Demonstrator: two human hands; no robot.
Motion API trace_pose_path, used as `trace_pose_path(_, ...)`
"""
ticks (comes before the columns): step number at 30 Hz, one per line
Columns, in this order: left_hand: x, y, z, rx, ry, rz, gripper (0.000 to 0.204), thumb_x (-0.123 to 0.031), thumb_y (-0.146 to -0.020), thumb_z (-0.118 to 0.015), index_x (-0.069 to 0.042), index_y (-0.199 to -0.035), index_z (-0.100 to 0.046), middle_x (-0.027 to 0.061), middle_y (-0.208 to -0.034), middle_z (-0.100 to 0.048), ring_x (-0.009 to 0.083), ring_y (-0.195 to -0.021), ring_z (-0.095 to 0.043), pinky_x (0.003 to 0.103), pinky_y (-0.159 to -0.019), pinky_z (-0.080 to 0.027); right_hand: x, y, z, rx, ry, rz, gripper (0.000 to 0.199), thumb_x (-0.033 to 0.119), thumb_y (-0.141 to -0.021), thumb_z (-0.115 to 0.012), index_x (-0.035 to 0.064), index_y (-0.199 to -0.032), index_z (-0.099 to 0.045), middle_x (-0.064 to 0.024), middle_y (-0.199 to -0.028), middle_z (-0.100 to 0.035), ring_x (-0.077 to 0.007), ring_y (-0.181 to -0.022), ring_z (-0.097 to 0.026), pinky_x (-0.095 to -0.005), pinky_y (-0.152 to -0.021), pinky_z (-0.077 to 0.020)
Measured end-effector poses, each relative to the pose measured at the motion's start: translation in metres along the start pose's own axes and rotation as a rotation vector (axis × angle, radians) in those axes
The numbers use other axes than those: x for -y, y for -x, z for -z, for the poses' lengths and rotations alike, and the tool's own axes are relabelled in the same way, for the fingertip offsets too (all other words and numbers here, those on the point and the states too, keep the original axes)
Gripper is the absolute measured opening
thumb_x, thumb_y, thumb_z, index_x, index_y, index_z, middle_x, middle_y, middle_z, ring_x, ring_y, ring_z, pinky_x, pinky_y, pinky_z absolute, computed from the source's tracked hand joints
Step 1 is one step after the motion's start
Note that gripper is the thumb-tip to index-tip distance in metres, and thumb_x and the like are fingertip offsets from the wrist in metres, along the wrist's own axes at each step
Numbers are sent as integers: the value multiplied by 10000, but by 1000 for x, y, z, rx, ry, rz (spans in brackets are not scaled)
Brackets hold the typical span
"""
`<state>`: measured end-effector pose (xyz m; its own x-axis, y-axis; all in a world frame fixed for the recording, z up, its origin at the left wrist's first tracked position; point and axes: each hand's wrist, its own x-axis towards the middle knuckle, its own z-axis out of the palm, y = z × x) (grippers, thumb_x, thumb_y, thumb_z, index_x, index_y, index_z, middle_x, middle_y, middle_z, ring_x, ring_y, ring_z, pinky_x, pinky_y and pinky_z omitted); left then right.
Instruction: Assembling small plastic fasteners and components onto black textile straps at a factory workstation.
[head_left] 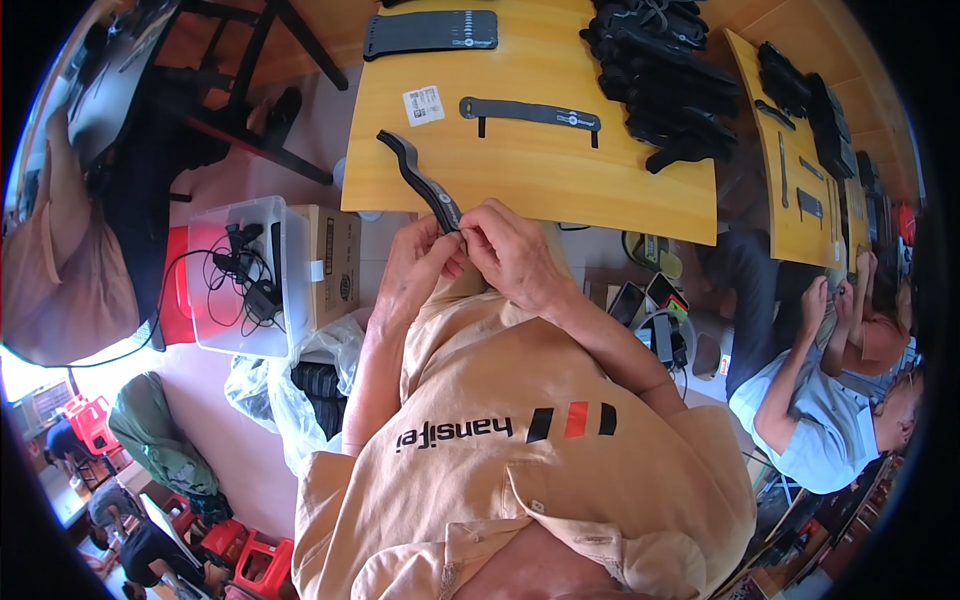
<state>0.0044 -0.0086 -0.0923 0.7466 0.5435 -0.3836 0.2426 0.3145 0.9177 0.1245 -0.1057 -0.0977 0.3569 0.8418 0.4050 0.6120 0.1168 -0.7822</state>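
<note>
Just off the front edge of the wooden table, my left hand (418, 262) holds a narrow black strap (408, 168) near its close end, the fingers closed round it. The far end of the strap curves up and away over the table. My right hand (512, 256) meets the left one, its thumb and fingertips pinched at the same end; the fingers hide what exactly lies between them. Beyond my hands a similar dark strap (530, 112) with two short black tabs lies flat. Left of it is a white printed label (423, 104).
Wide dark straps (430, 34) and a heap of black fabric pieces (665, 85) lie on the table (590, 190). To the left stands a clear bin (215, 300) with black cables, beside a cardboard box (335, 262). A co-worker in light blue (815, 420) sits at the right.
</note>
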Motion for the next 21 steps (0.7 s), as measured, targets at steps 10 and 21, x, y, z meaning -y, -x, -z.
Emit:
trace_pose_path(10,4,-1,-5,-65,23,-24,178,-130,-815,-486,19,-785,-578,44,-644,-551,99,-564,-517,235,-520,-417,3,4,-5,-9,210,134,143,-16,-717,-597,28,-785,-479,-103,-744,-465,-265,-650,-544,-348,-541,-462)
trace_pose_path(21,28,-17,-12,-260,-109,-113,200,-121,-771,-469,31,-667,-546,37,-557,-479,102,-517,-428,262,-485,-338,-9,4,-5,86,504,297,143,36,-724,-590,34,-795,-467,-87,-731,-434,-208,-696,-530,-295,-542,-481)
